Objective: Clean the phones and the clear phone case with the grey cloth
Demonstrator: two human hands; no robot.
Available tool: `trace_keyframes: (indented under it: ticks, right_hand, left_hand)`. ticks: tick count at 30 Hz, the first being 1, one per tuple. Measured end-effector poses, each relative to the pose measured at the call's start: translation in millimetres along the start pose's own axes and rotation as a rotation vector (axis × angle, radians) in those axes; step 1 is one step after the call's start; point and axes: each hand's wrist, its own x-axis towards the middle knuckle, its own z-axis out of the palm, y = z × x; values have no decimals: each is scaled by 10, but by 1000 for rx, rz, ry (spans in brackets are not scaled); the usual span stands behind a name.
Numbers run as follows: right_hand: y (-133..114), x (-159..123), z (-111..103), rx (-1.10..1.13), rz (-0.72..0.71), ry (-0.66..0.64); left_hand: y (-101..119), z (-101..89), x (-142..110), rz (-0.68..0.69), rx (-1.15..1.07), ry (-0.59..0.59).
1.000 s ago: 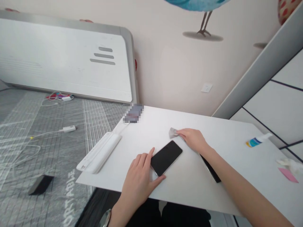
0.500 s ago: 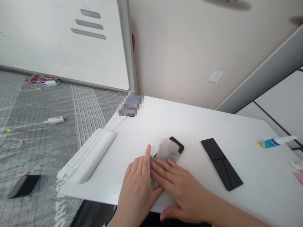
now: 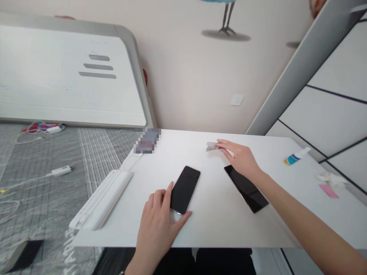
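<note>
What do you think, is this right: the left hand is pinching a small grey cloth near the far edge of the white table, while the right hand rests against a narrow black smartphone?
Not quite: the head view shows the small grey cloth at the right hand, not the left. The left hand is the one resting against the narrow black smartphone on the white table.

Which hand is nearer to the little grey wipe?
The right hand: its fingertips touch the wipe. The left hand is farther away, below the wipe, against the phone.
</note>
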Motion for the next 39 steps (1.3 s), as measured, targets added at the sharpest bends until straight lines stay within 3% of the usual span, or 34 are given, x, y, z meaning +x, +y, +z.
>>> trace_keyframes:
  ticks: [3,6,9,12,18,22,29,39]
  right_hand:
    - [248,-209,-247,7,87,2]
    - [425,-697,-362,32,133,-75]
    - [468,-1166,-329,33,118,-266]
    - [308,-1380,-123,-57,134,-357]
    - [-492,-1141,576,-213,183,-235]
    - [-914,-931,851,-215,179,-203]
    - [-1032,-826,854,-163,159,-280]
    - [-1066,-764,656,124,220,-333]
  left_hand:
    - [-9,-23,27,21,-4,-21]
    - [-15,-55,55,71,-44,-85]
    - [-27,-72,69,119,-92,-130]
    - [-39,-58,73,136,-110,-158]
    - [-41,-15,57,145,-89,-80]
    - [-48,-7,44,157,-79,-70]
    - [-93,7,25,215,-17,-101]
    - [-227,153,113,419,171,-5]
